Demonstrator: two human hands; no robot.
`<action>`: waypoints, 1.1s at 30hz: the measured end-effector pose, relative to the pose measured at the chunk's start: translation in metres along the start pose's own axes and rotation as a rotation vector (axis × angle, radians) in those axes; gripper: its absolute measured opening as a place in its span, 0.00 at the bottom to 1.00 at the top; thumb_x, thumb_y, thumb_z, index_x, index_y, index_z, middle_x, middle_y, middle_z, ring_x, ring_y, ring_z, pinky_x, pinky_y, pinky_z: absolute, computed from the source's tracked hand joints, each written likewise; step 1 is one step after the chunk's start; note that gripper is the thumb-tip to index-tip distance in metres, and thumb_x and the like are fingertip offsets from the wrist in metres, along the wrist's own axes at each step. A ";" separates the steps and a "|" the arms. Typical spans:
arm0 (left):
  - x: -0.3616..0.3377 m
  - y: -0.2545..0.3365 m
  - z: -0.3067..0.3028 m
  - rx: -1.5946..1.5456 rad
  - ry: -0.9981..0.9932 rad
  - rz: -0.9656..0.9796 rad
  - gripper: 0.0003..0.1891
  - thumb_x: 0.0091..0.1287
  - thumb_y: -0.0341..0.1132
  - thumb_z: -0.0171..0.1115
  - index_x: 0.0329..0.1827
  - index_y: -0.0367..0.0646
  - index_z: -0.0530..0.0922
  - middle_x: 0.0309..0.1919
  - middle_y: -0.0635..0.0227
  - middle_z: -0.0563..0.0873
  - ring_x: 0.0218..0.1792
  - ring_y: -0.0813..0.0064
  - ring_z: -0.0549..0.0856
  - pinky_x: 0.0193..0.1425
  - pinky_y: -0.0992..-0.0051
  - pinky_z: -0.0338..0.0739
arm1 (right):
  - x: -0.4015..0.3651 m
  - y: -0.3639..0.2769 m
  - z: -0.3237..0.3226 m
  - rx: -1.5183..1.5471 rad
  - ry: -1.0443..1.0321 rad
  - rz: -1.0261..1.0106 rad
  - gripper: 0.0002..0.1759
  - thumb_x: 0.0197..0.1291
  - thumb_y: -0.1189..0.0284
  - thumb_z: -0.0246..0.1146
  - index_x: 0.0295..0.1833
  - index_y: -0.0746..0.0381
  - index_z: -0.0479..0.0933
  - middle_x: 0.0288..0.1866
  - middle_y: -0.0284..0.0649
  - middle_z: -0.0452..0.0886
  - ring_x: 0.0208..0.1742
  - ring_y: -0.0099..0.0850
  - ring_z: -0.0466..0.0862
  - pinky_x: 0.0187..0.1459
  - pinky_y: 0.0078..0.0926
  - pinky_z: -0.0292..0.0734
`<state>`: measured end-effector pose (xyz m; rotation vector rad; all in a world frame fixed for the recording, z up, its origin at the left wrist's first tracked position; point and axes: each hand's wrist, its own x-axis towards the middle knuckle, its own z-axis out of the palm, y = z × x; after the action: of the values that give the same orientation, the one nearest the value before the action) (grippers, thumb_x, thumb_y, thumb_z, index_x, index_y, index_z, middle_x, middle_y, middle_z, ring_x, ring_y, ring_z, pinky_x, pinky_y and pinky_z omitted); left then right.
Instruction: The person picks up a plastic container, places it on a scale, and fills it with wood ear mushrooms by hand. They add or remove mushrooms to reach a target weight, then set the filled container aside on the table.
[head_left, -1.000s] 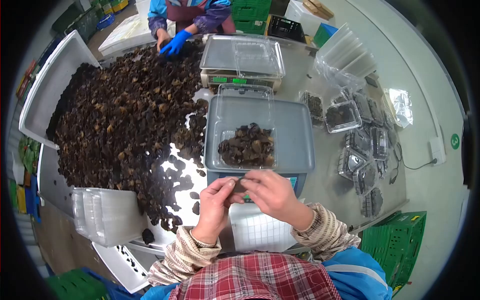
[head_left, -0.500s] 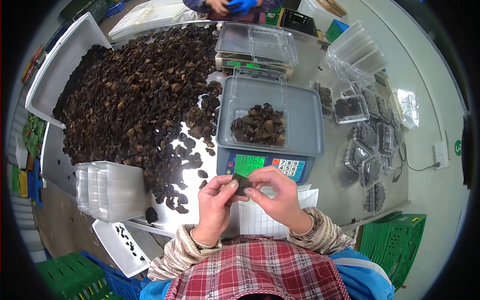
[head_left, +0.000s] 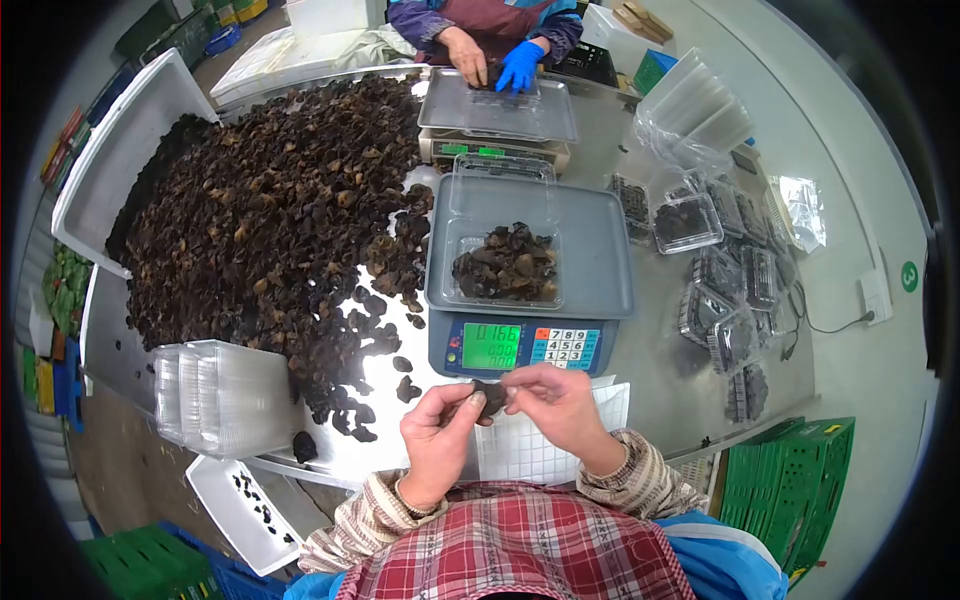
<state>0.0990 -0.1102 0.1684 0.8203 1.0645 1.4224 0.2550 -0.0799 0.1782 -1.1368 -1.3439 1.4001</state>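
We see a pale grey bench point(head_left: 655, 350) filling most of the view, its left half covered by a broad heap point(head_left: 260, 220) of dark, curled pieces that thins out toward the near edge. At the far side stands a co-worker point(head_left: 490, 18). Near the middle we find a blue-grey scale point(head_left: 597, 245), its green display showing 0.166 on the top line, with a paler scale point(head_left: 445, 113) just beyond it. A nested stack of clear trays point(head_left: 225, 400) sits beside the heap at the near left; a white gridded panel point(head_left: 530, 455) lies in front of the blue-grey scale. On that scale's platform rests a clear box point(head_left: 450, 262), lid folded back, filled with dark pieces. The co-worker's blue-gloved hand point(head_left: 520, 66) is over the paler scale. Nearest us, the wearer's left hand point(head_left: 438, 440) has its grip closed to a pinch, thumb against fingers, on a dark piece point(head_left: 490, 398); the right hand point(head_left: 565, 410) narrows its grip onto the opposite edge. We see that small piece between both hands, just in front of the display.
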 end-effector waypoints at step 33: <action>0.151 -0.025 -0.052 0.695 0.071 0.382 0.08 0.61 0.29 0.62 0.40 0.35 0.81 0.31 0.61 0.85 0.30 0.74 0.83 0.37 0.75 0.77 | 0.026 0.027 -0.115 -0.108 0.406 0.045 0.14 0.66 0.69 0.58 0.49 0.70 0.76 0.32 0.39 0.82 0.31 0.21 0.79 0.33 0.18 0.76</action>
<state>0.0396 0.0303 0.1145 1.5434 1.5501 1.3990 0.3617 -0.0320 0.1494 -1.4412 -1.1159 1.0626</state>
